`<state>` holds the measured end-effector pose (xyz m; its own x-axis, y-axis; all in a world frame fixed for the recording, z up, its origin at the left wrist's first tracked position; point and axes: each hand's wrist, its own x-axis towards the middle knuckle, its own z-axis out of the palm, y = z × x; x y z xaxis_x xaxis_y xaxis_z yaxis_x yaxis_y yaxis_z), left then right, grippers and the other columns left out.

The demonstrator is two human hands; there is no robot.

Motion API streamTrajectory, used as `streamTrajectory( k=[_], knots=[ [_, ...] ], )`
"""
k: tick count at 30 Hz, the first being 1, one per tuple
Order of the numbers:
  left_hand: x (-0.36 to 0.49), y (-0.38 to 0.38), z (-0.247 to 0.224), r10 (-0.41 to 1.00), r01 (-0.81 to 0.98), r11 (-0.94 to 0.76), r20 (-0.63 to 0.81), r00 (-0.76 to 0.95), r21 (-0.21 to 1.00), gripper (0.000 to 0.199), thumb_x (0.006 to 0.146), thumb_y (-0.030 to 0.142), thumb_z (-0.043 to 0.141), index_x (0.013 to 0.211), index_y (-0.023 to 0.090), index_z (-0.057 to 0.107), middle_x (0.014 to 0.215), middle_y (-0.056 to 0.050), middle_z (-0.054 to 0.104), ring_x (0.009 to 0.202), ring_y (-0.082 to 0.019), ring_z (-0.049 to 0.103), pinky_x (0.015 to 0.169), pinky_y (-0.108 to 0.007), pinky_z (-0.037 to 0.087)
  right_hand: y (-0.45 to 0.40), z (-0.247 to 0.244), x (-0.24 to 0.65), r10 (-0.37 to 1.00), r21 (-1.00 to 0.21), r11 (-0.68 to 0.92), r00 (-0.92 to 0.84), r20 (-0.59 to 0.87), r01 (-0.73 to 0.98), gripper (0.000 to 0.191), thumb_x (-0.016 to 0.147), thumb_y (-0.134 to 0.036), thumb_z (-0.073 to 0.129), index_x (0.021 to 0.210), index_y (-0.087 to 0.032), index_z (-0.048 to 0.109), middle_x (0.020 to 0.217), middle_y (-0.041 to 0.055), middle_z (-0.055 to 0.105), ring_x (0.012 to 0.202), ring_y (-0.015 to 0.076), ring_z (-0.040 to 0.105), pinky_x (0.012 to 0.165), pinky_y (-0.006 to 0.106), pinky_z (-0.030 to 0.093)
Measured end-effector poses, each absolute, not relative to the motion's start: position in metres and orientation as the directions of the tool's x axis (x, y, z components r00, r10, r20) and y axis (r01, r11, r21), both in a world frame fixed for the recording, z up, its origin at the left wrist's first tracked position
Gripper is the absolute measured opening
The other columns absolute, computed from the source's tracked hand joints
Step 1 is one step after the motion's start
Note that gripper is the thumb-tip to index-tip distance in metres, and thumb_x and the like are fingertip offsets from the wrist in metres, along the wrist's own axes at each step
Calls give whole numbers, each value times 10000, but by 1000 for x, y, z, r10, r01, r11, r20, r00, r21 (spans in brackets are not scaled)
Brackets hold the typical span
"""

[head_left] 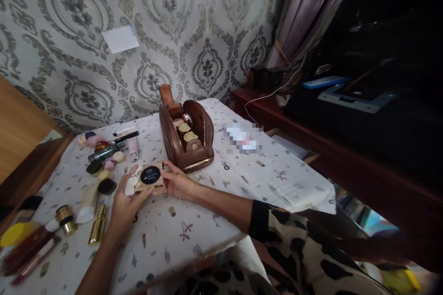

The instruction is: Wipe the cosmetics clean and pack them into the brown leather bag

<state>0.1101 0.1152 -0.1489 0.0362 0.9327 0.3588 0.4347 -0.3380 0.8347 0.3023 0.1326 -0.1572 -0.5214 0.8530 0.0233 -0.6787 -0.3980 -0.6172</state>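
Both hands hold a small gold cosmetic box [140, 188] with a round black label facing up, just above the table. My left hand [125, 200] grips its left side, with a small white piece [130, 186] between the fingers and the box; its kind is unclear. My right hand [180, 183] closes on the right side, thumb on top. Behind the box stands a brown makeup bag [170, 145], unzipped and wide open. Inside it sit round gold-topped containers [190, 137] and other small items. The bag's bottom is hidden.
Cosmetics crowd the table's left side: a gold bottle [97, 226], a cream tube [87, 203], a black round lid [107, 186] and a pink tube [133, 147]. A blurred white item [242, 137] lies right of the bag. A dark red cabinet [256, 101] borders the right.
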Motion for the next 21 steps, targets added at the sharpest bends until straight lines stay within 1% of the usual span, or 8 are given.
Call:
streamTrajectory(
  k=[3,7,9,12,14,16,19,21],
  knots=[
    [106,117,-147,937,455,-329,345,48,828,656,758,465,752,1325,186,576,1322,-122,629,1216,-281,597,1106,-449,420,133,-159,304,863,-660,-375,-505,7,-651,620,611,-448,899,1038,-243,498,767,-63,640,655,108,630,594,242,548],
    [103,118,-144,926,459,-343,377,19,820,552,751,456,744,1205,155,649,1225,-125,690,1140,-280,641,1060,-444,463,135,-163,302,883,-700,-332,-470,6,-632,631,572,-438,917,990,-226,495,750,-63,648,627,100,624,556,214,524],
    [104,117,-140,917,465,-345,398,-19,816,494,735,444,750,1127,152,681,1169,-119,713,1111,-281,653,1048,-442,473,135,-164,301,892,-703,-320,-452,3,-635,636,560,-459,918,961,-223,484,758,-59,657,617,104,633,529,209,515],
    [108,113,-133,909,469,-326,408,-81,821,428,709,432,758,1034,158,704,1090,-102,736,1048,-277,676,1002,-429,503,134,-163,300,895,-689,-319,-447,8,-651,604,598,-520,883,926,-210,483,763,-39,671,637,110,652,508,195,503],
    [110,110,-129,906,463,-314,407,-114,829,409,704,428,754,1008,159,703,1064,-96,740,1024,-270,681,978,-413,517,133,-163,300,896,-680,-321,-445,8,-659,600,603,-546,872,909,-204,486,758,-31,677,651,114,662,504,186,499],
    [112,108,-127,902,462,-311,411,-132,831,409,706,424,749,1013,159,696,1067,-92,738,1016,-262,681,966,-400,522,133,-163,301,900,-681,-317,-436,3,-660,603,589,-528,885,911,-202,493,757,-30,685,641,115,663,497,183,496],
    [113,108,-127,879,475,-320,445,-175,819,417,717,423,736,1038,162,686,1064,-85,736,978,-249,685,942,-391,532,132,-162,302,889,-695,-332,-458,-3,-638,622,599,-438,903,1035,-203,526,774,-25,697,618,119,669,490,182,489],
    [113,109,-127,865,492,-326,464,-188,807,403,748,422,710,1056,164,684,1077,-86,731,986,-247,681,954,-394,525,133,-160,303,873,-696,-360,-487,-17,-622,743,610,-361,908,1209,-223,492,791,-27,702,611,123,679,496,179,492]
  ],
)
